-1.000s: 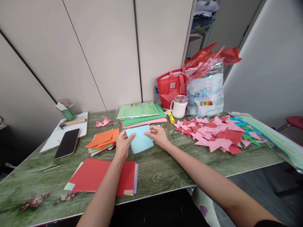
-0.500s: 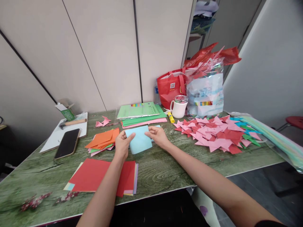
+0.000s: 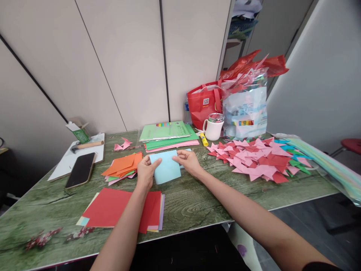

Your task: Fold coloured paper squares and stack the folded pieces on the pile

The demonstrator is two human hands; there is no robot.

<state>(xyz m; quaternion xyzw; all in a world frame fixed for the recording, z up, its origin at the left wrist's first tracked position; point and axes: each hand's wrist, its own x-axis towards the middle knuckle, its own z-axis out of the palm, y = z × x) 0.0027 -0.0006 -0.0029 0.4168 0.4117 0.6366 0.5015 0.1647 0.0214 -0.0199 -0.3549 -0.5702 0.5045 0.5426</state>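
A light blue sheet of paper is held up above the table between both hands. My left hand pinches its left edge, thumb in front. On the upper right edge, my right hand grips the sheet between thumb and fingers. Behind my right fingers shows another bit of pale blue paper; whether it is the same sheet I cannot tell. Left of my left hand lies a pile of orange, green and pink paper pieces. Under my left forearm are red paper sheets with other colours beneath.
Folded pink and red paper stars are heaped at right. At the back stand green paper packs, a glue stick, a white mug and a red bag. A phone and hammer lie left.
Both hands keep hold of the light blue paper in nearly the same place. The paper's tilt has shifted very slightly.
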